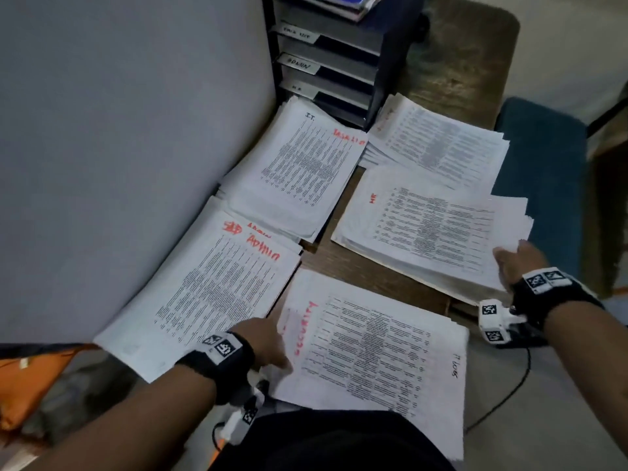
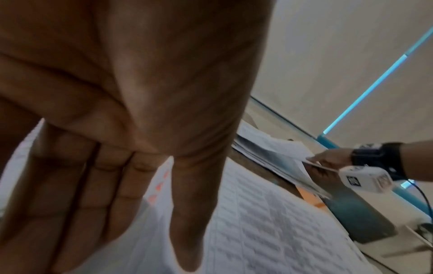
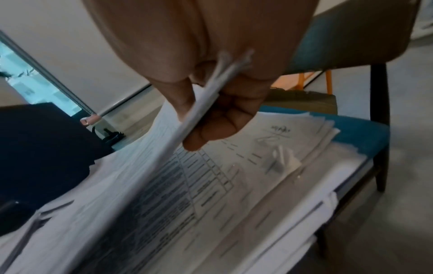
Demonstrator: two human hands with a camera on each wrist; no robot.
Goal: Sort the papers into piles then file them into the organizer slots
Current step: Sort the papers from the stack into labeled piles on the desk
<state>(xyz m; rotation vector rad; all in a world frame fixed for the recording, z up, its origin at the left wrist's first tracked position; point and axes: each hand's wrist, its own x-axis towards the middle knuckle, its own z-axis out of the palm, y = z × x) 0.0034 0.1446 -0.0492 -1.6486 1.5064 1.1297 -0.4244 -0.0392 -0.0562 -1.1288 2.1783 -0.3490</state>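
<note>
Several paper piles lie on a small wooden table (image 1: 367, 273). The near pile, marked SECURITY (image 1: 373, 348) in red, sits in front of me; my left hand (image 1: 268, 345) hovers over its left edge with fingers straight (image 2: 98, 185). My right hand (image 1: 513, 263) pinches a thin sheaf of sheets (image 3: 199, 109) at the right edge of the HR pile (image 1: 424, 226) and lifts it off the pile below. The ADMIN pile (image 1: 217, 283) lies at left, the TASK LIST pile (image 1: 302, 164) behind it, another pile (image 1: 438, 141) at back right. The dark organizer (image 1: 333, 56) with labelled slots stands at the back.
A grey wall panel (image 1: 119, 147) borders the table on the left. A blue-seated chair (image 1: 540, 171) stands to the right, under the overhanging sheets. A black cable (image 1: 509, 396) trails on the floor at right. An orange object (image 1: 30, 379) lies at lower left.
</note>
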